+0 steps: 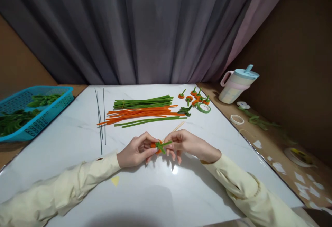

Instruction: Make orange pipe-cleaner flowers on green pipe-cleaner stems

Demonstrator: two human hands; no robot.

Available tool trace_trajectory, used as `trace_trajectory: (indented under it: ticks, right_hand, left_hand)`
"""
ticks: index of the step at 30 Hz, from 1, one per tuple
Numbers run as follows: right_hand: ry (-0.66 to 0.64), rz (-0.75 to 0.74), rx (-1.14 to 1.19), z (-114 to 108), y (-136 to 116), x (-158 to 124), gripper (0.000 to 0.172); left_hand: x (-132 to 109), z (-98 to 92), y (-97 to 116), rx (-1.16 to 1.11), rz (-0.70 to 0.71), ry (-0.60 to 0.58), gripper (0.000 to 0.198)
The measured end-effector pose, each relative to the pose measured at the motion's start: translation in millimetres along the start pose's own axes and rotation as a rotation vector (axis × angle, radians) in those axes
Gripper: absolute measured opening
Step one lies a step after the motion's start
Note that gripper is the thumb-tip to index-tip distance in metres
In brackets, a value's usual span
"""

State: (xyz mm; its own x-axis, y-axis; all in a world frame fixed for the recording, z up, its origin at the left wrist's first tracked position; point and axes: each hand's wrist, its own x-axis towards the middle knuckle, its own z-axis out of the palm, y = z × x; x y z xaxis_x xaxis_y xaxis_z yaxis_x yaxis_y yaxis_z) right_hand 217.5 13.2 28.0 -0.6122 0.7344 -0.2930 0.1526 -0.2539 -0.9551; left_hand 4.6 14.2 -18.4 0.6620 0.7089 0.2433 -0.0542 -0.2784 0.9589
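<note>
My left hand [136, 150] pinches a small orange pipe-cleaner coil [155, 145] wrapped with a green pipe cleaner [163, 144]. My right hand [185, 143] pinches the green end from the other side, fingers closed. Both hands rest low over the white table [145, 192]. A thin wooden stick [178, 127] lies just behind my right hand. Farther back lie bundles of green pipe cleaners [144, 102] and orange pipe cleaners [141, 112], and several finished orange-and-green pieces [195, 96].
Thin dark wires [100, 116] lie left of the bundles. A green tape roll [204, 107] sits at the back right. A blue basket [31, 111] with green pieces stands at left. A lidded jug [237, 85] and paper scraps are on the brown surface at right.
</note>
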Motion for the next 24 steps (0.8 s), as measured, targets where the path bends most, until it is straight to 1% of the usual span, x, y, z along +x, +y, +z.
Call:
trace_trajectory:
  ticks: [3,5,6,9,12,14,15,17,19,21,24]
  right_hand:
    - [0.032,0.003,-0.034,3.5,2.4,-0.7,0.026]
    - [0.078,0.003,-0.048,7.5,2.9,-1.2,0.026]
    - [0.103,0.002,-0.055,9.7,2.7,-1.4,0.028]
    - [0.156,0.004,-0.071,15.0,1.6,-1.9,0.032]
    - [0.164,0.014,-0.053,17.5,1.9,-1.9,0.029]
    - [0.180,-0.004,-0.054,18.6,3.7,-1.4,0.020]
    - [0.196,-0.024,-0.063,19.2,5.0,-0.9,0.014]
    - [0.230,-0.070,-0.081,21.0,8.1,0.1,0.006]
    - [0.267,-0.100,-0.086,23.4,10.9,1.2,0.007]
    - [0.312,-0.126,-0.092,26.1,13.3,2.2,0.008]
    - [0.383,-0.193,-0.138,29.8,16.3,3.9,0.010]
  left_hand:
    - [-3.0,1.3,-4.5,0.274,0.232,0.021,0.008]
    - [-3.0,1.6,-4.8,0.452,0.384,0.038,0.008]
    - [-2.5,1.6,-4.4,0.512,0.436,0.038,0.008]
    - [-0.9,0.9,-2.6,0.591,0.497,-0.004,0.010]
    - [-1.5,0.5,-2.7,0.620,0.510,-0.016,0.011]
    - [-3.2,1.2,-3.4,0.614,0.492,0.019,0.009]
    - [-4.2,1.9,-3.6,0.593,0.458,0.041,0.008]
    - [-5.4,3.8,-3.2,0.490,0.336,0.071,0.007]
    - [-5.2,5.8,-1.3,0.337,0.182,0.075,0.008]
    - [-3.4,7.3,1.6,0.184,0.060,0.075,0.012]
    - [0.5,8.3,6.8,0.017,-0.044,0.090,0.017]
